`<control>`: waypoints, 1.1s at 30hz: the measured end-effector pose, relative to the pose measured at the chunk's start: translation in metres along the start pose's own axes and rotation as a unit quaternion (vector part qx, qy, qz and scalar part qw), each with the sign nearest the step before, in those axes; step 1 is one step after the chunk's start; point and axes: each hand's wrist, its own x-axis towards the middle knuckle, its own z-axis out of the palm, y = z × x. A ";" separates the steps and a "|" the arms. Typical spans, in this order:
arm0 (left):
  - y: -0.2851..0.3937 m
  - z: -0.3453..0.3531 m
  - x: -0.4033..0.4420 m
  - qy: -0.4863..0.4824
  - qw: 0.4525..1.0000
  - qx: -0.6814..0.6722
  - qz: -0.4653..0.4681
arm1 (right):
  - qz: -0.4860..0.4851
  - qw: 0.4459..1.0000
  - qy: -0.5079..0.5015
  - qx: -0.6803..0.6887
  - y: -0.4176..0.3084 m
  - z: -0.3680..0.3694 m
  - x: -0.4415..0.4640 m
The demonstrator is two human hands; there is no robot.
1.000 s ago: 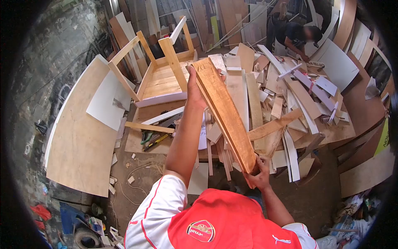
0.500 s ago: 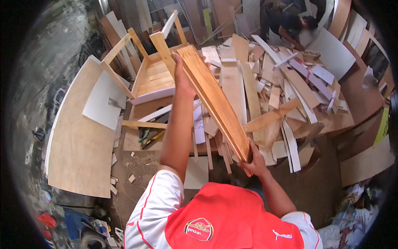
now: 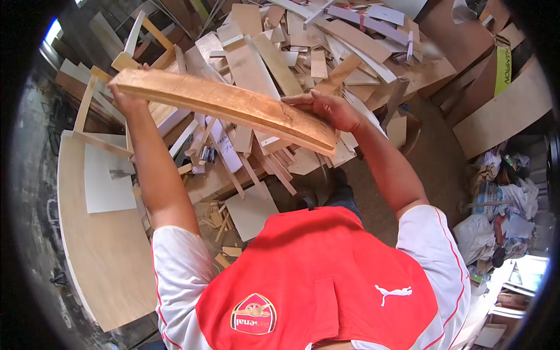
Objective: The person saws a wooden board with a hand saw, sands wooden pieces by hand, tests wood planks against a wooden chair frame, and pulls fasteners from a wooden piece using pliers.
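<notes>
A long reddish-brown wooden plank [image 3: 227, 105] with a stepped edge is held up in front of me, slanting down from upper left to right. My left hand [image 3: 127, 96] grips its left end. My right hand [image 3: 329, 109] lies against the far edge near its right end, fingers stretched along the wood. Beneath and beyond the plank, a pile of cut boards [image 3: 309, 41] covers a worktable. Part of a wooden frame [image 3: 87, 108] shows behind my left hand.
A large curved plywood sheet [image 3: 105, 251] leans at the left with a white panel [image 3: 108, 175] on it. More sheets [image 3: 507, 116] stand at the right, above plastic bags [image 3: 513, 198]. A pale square board [image 3: 252, 210] lies below the table's edge.
The plank has turned from steep to nearly level and moved left. My right hand has shifted from its end to its far edge. The view has swung, and the other person is out of sight.
</notes>
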 end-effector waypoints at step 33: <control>0.015 -0.098 -0.390 0.007 0.987 -0.137 0.087 | -0.052 0.862 -0.016 -0.504 0.183 0.037 -0.124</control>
